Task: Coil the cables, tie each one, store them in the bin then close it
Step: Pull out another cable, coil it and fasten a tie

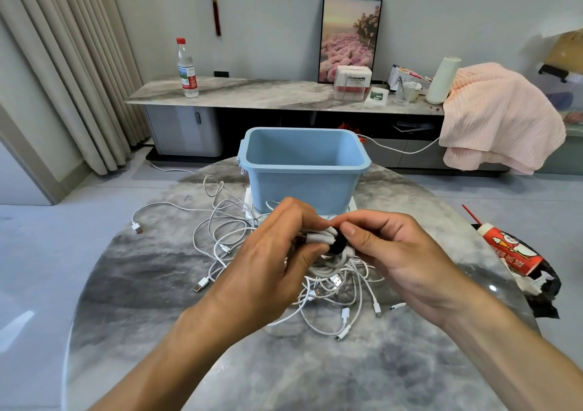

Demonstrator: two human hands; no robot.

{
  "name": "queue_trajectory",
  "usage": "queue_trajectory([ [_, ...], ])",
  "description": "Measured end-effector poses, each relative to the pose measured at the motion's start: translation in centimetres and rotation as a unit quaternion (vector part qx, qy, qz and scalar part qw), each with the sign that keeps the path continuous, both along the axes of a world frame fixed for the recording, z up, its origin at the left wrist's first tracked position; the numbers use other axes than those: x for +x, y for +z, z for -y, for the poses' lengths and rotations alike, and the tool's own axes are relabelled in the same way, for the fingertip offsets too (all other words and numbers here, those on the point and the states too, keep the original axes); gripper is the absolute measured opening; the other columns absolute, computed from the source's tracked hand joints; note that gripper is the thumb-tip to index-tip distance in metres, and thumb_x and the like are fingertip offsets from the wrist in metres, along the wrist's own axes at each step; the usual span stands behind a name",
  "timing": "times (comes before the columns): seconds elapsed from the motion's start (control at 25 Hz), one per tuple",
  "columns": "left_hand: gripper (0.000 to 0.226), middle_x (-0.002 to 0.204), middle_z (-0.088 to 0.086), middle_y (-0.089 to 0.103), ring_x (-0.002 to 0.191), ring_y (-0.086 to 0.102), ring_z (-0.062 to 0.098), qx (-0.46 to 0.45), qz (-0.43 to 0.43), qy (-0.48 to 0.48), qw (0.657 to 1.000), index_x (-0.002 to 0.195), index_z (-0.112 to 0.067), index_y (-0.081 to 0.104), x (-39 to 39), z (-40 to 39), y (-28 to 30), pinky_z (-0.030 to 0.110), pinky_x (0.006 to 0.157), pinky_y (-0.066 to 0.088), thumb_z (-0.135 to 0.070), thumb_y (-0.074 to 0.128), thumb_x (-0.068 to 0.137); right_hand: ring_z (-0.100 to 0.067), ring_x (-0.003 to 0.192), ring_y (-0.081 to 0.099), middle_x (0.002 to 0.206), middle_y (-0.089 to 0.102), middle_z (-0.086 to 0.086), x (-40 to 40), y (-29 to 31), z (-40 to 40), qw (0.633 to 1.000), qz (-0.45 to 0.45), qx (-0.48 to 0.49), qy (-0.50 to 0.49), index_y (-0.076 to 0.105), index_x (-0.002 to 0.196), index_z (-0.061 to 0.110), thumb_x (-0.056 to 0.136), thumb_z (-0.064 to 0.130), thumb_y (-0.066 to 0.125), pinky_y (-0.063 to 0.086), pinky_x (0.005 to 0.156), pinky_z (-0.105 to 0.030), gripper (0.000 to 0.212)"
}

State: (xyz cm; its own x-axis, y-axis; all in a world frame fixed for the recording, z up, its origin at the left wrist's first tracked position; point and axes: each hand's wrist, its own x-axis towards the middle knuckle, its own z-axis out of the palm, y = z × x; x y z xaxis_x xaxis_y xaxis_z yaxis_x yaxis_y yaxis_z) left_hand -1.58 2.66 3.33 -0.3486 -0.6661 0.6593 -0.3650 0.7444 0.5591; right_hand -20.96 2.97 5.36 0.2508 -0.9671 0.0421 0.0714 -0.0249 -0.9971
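Behind: loose cables (220, 221) (tangled), open bin (303, 171)

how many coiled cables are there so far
1: the coiled cable, gripped by the left hand and right hand in front of the bin, black tie around it. None shows inside the bin, though its floor is hidden.

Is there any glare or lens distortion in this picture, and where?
Head view: the wide lens bows the curtain and the table edge; bright glare patches lie on the glossy table at its left edge and near the snack bag; both hands look sharp.
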Motion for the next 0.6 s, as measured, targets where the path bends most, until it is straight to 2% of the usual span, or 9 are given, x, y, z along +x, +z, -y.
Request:
queue_trajectory([
  [0.12, 0.012, 0.103, -0.013, 0.054, 0.092, 0.058, 0.006, 0.019, -0.022, -0.015, 0.999, 0.106, -0.022, 0.055, 0.2, 0.0, 0.1, 0.019, 0.071, 0.048, -0.018, 0.059, 0.096, -0.017, 0.087, 0.065, 0.095, 0.074, -0.008, 0.2, 0.1, -0.2, 1.0, 0.005, 0.003, 0.013, 0.075, 0.099, 0.016, 0.088, 0.02, 0.067, 0.052, 0.081, -0.023, 0.014],
  [0.2, 0.012, 0.103, -0.016, 0.055, 0.093, 0.059, 0.006, 0.024, -0.037, -0.032, 0.999, 0.107, -0.022, 0.056, 0.1, -0.2, 0.1, 0.022, 0.07, 0.052, -0.021, 0.06, 0.096, -0.021, 0.087, 0.061, 0.095, 0.07, -0.011, 0.2, 0.0, -0.2, 0.999, 0.018, 0.03, 0.029, 0.07, 0.103, 0.019, 0.088, 0.023, 0.065, 0.047, 0.083, -0.031, 0.016],
  [0.32, 0.012, 0.098, -0.014, 0.064, 0.091, 0.066, 0.014, 0.105, -0.118, -0.01, 0.987, 0.1, -0.026, 0.061, -0.5, -0.2, -0.1, 0.036, 0.071, 0.058, -0.025, 0.066, 0.09, -0.023, 0.088, 0.06, 0.094, 0.067, -0.01, 0.6, -0.2, 0.0, 0.995, 0.052, 0.082, 0.028, 0.068, 0.104, 0.017, 0.091, 0.031, 0.064, 0.045, 0.083, -0.037, 0.019],
  [0.4, 0.013, 0.091, -0.007, 0.071, 0.084, 0.069, 0.016, 0.207, -0.217, 0.05, 0.953, 0.094, -0.026, 0.065, -1.3, -0.1, -0.5, 0.039, 0.073, 0.058, -0.02, 0.072, 0.085, -0.022, 0.086, 0.064, 0.095, 0.069, -0.011, 0.9, -0.4, 0.2, 0.992, 0.075, 0.105, 0.003, 0.067, 0.107, 0.012, 0.088, 0.039, 0.06, 0.051, 0.079, -0.035, 0.034],
  [0.48, 0.012, 0.087, -0.002, 0.072, 0.077, 0.068, 0.016, 0.346, -0.303, 0.086, 0.884, 0.094, -0.018, 0.067, -2.0, -0.4, -0.7, 0.037, 0.066, 0.057, -0.013, 0.074, 0.086, -0.022, 0.087, 0.066, 0.098, 0.071, -0.015, 1.1, -0.9, 0.3, 0.992, 0.058, 0.111, -0.016, 0.068, 0.109, 0.01, 0.084, 0.033, 0.063, 0.054, 0.079, -0.035, 0.035],
  [0.52, 0.009, 0.088, 0.002, 0.071, 0.075, 0.067, 0.015, 0.408, -0.324, 0.081, 0.85, 0.096, -0.014, 0.067, -2.1, -0.5, -0.7, 0.035, 0.062, 0.056, -0.012, 0.071, 0.088, -0.023, 0.087, 0.066, 0.099, 0.072, -0.017, 1.1, -1.1, 0.3, 0.994, 0.028, 0.104, -0.026, 0.069, 0.11, 0.01, 0.082, 0.026, 0.067, 0.054, 0.079, -0.035, 0.031],
  [0.6, 0.014, 0.094, 0.007, 0.072, 0.077, 0.067, 0.015, 0.491, -0.335, 0.053, 0.803, 0.102, -0.009, 0.069, -1.8, -0.4, -0.4, 0.031, 0.059, 0.055, -0.018, 0.065, 0.093, -0.024, 0.085, 0.068, 0.099, 0.074, -0.018, 1.2, -1.4, 0.4, 0.994, -0.002, 0.096, -0.06, 0.069, 0.108, 0.012, 0.079, 0.018, 0.072, 0.053, 0.076, -0.035, 0.03],
])
